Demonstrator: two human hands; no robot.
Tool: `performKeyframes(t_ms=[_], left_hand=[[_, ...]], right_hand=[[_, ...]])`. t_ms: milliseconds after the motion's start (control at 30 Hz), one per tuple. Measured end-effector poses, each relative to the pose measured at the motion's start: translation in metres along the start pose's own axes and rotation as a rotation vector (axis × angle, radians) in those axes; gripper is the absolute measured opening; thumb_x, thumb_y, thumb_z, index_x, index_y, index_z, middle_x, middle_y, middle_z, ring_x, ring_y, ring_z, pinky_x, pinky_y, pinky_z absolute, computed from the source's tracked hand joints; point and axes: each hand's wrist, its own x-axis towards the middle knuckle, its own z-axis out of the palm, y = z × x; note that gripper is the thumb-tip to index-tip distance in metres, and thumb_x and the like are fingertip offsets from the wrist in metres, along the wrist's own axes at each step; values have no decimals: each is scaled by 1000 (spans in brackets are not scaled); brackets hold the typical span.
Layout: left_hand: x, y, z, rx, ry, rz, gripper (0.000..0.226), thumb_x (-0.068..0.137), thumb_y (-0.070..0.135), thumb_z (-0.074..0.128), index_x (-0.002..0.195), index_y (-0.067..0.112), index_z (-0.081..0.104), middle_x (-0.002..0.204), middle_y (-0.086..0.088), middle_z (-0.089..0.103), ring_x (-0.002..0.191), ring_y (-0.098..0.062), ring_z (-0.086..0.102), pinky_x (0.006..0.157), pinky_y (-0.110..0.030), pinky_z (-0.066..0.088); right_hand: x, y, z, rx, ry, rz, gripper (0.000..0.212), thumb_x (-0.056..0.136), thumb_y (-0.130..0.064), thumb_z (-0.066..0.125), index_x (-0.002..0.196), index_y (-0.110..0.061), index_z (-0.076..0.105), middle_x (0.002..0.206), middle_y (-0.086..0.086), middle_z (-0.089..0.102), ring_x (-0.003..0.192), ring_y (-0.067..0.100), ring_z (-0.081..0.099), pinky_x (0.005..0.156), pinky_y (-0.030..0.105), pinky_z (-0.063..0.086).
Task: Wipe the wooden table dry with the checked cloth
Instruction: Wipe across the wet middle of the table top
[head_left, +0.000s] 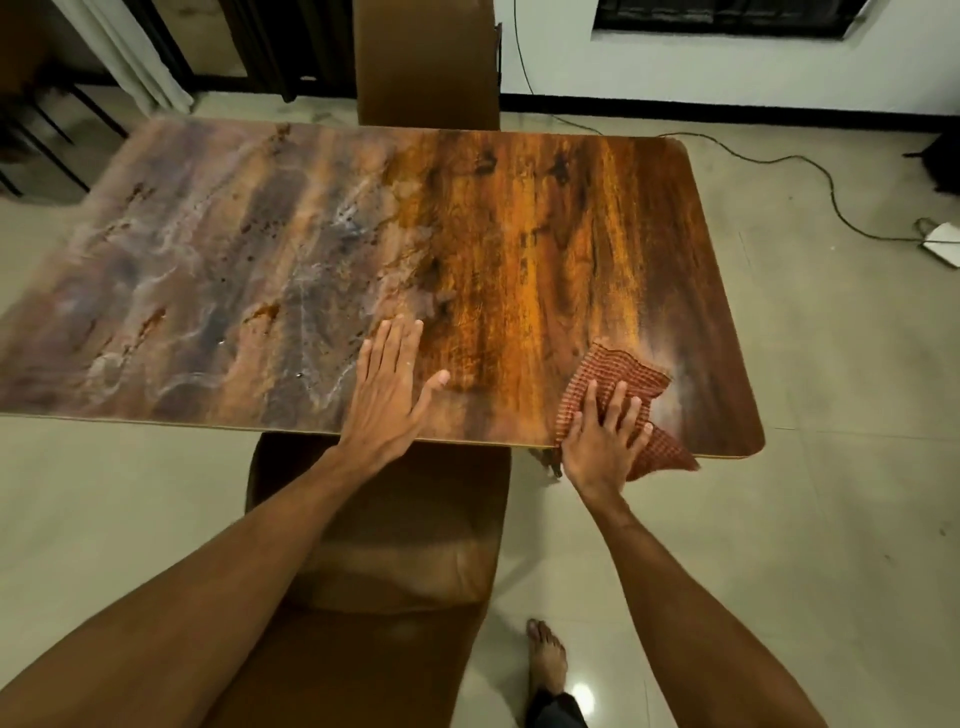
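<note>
The wooden table (545, 218) fills the middle of the head view. Its left half looks wet, with pale smears and droplets; its right half shows clean orange-brown grain. The red checked cloth (618, 376) lies crumpled at the near right corner, one end hanging over the front edge. My right hand (602, 441) presses flat on the cloth, fingers spread. My left hand (387, 395) lies flat and open on the bare tabletop near the front edge, holding nothing.
A brown chair (395, 545) stands under the near edge, between my arms. A second chair back (426, 62) rises beyond the far edge. A cable (810, 166) and white adapter (943, 241) lie on the tiled floor at right. My bare foot (545, 660) is below.
</note>
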Motion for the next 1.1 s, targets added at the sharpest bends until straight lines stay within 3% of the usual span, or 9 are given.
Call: performKeyframes(t_ms=[233,300,367,467,600,667,867,1033,1100], left_hand=[[-36,-107,-45,-8,-12,-36,77,99,62,20,161,18,5,170,-6,-2,157,-19,-9,125,-37,-14],[-48,-138,-54,-42,-11,-37,77,99,60,23,162,19,5,171,-5,-4,156,-16,-11,122,-32,-19],[-59,-167,-59,-56,-7,-36,76,100,59,26,162,20,6,170,-4,-3,155,-14,-12,119,-28,-24],[-71,-200,-64,-71,-31,-42,78,99,63,23,162,22,2,171,-4,-5,156,-17,-12,125,-37,-15],[-78,-231,-65,-82,-69,-50,80,98,65,19,162,21,1,171,-4,-4,157,-17,-10,125,-37,-13],[-76,-243,-67,-90,-71,-46,80,97,66,17,162,21,1,171,-4,-2,157,-18,-9,125,-38,-13],[-58,-281,-79,-62,-47,-51,79,98,64,16,162,19,3,171,-4,-4,157,-18,-11,127,-41,-10],[-27,-294,-82,-77,-55,-8,76,100,58,25,162,19,5,170,-5,-2,157,-18,-9,125,-37,-14],[-8,-298,-82,-68,-47,7,75,101,58,25,162,19,6,171,-5,-1,157,-18,-7,126,-37,-12]], right_hand=[[-56,-189,50,-106,-200,-505,61,112,-43,25,167,-32,1,175,2,-11,162,29,-10,130,54,-5],[-49,-203,54,-107,-198,-447,60,113,-45,24,167,-32,4,175,0,-10,162,26,-8,130,53,-4],[-44,-201,52,-74,-150,-268,60,112,-47,23,168,-30,6,176,2,-6,162,27,-6,130,54,-3],[-52,-230,62,-75,-105,-122,61,112,-44,25,168,-29,3,175,8,-9,162,33,-7,129,58,-1],[-83,-301,97,-153,-152,-487,60,112,-46,22,167,-33,1,175,2,-12,162,29,-8,130,55,-3],[-72,-307,98,-160,-190,-548,60,112,-50,21,167,-34,2,175,-2,-11,162,25,-8,130,53,-3],[-25,-301,90,-67,-51,-78,62,111,-48,21,168,-29,2,175,9,-9,162,33,-7,128,60,-3],[-45,-383,127,-141,-87,-538,61,110,-47,17,167,-30,3,175,6,-7,162,31,-6,130,58,-1],[-22,-386,124,-163,-105,-624,61,110,-50,18,167,-31,6,176,3,-4,162,28,-3,130,56,-1]])
